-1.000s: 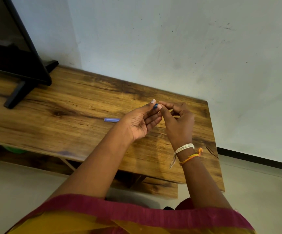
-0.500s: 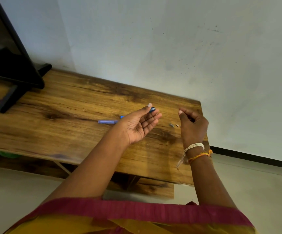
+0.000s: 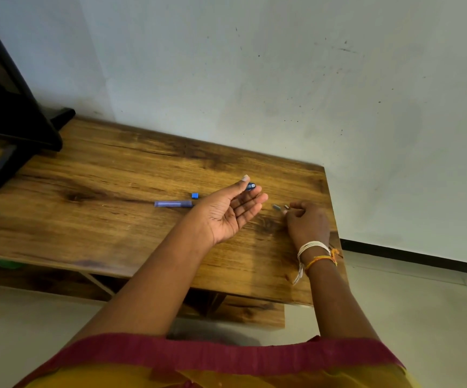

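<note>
My left hand (image 3: 228, 211) is palm-up over the wooden table (image 3: 101, 219), thumb and forefinger pinching a short blue pen piece (image 3: 251, 186). On the table to its left lie a translucent purple pen tube (image 3: 173, 203) and a tiny blue cap (image 3: 195, 195). Two small grey parts (image 3: 276, 207) (image 3: 286, 206) lie between the hands. My right hand (image 3: 308, 222), with thread bands at the wrist, rests on the table with curled fingers, its fingertips right beside the nearer part. Whether they pinch anything is hidden.
A black screen on a stand (image 3: 11, 130) occupies the table's far left. A pale wall (image 3: 282, 79) runs behind the table. The table's right edge (image 3: 334, 219) lies just past my right hand, with floor beyond and a lower shelf underneath.
The hands, joined at the blue piece a second ago, have separated. My right hand moved right, then dropped to the table beside the small parts. My left hand kept the blue piece.
</note>
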Action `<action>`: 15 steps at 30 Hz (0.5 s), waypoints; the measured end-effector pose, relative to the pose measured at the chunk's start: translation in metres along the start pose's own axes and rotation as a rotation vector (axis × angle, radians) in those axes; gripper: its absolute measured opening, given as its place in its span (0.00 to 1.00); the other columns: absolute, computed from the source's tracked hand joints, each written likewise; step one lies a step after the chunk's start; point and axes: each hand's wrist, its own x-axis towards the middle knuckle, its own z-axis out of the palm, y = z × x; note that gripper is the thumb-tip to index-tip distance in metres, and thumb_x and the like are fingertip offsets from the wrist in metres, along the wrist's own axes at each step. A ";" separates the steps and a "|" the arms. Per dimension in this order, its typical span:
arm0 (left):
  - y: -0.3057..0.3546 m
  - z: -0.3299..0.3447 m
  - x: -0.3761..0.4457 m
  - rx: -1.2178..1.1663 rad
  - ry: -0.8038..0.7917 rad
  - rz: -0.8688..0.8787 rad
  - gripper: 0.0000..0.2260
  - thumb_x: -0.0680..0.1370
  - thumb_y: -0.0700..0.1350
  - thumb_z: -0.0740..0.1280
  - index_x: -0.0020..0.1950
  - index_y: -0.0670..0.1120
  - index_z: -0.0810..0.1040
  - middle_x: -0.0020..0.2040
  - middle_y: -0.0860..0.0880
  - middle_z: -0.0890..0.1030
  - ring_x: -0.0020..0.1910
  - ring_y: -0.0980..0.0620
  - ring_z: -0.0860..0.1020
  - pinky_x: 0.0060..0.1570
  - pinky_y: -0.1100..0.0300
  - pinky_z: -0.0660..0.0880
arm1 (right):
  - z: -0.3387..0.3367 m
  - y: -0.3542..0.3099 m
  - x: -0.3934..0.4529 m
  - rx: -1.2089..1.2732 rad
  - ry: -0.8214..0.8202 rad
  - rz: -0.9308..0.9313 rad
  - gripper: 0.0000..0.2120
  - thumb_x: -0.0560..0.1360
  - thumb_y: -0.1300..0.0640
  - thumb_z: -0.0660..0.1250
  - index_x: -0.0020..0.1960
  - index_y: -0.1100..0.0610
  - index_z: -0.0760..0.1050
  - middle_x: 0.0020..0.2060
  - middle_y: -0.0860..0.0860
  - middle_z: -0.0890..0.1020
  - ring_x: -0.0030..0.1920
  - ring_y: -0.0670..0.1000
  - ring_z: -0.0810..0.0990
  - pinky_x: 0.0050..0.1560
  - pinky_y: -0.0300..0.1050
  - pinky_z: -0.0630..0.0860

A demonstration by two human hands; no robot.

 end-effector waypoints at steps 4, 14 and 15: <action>-0.001 0.000 0.001 -0.001 0.003 -0.009 0.08 0.74 0.44 0.71 0.43 0.39 0.81 0.38 0.44 0.85 0.40 0.48 0.85 0.36 0.59 0.82 | 0.002 0.001 0.000 -0.067 0.029 -0.047 0.09 0.76 0.56 0.68 0.55 0.54 0.82 0.53 0.56 0.82 0.50 0.56 0.80 0.47 0.44 0.75; 0.001 -0.004 -0.001 -0.005 -0.005 -0.013 0.09 0.74 0.44 0.71 0.42 0.38 0.81 0.39 0.43 0.85 0.41 0.47 0.85 0.38 0.58 0.83 | 0.007 -0.007 -0.004 -0.066 0.108 -0.036 0.05 0.73 0.56 0.69 0.44 0.56 0.82 0.40 0.52 0.83 0.40 0.52 0.80 0.38 0.42 0.74; 0.001 -0.003 -0.001 -0.007 -0.003 -0.012 0.09 0.74 0.44 0.70 0.43 0.38 0.81 0.39 0.43 0.85 0.41 0.47 0.85 0.37 0.58 0.83 | 0.005 -0.011 -0.005 0.009 0.110 -0.039 0.04 0.72 0.56 0.70 0.43 0.56 0.82 0.38 0.51 0.83 0.40 0.51 0.81 0.38 0.40 0.74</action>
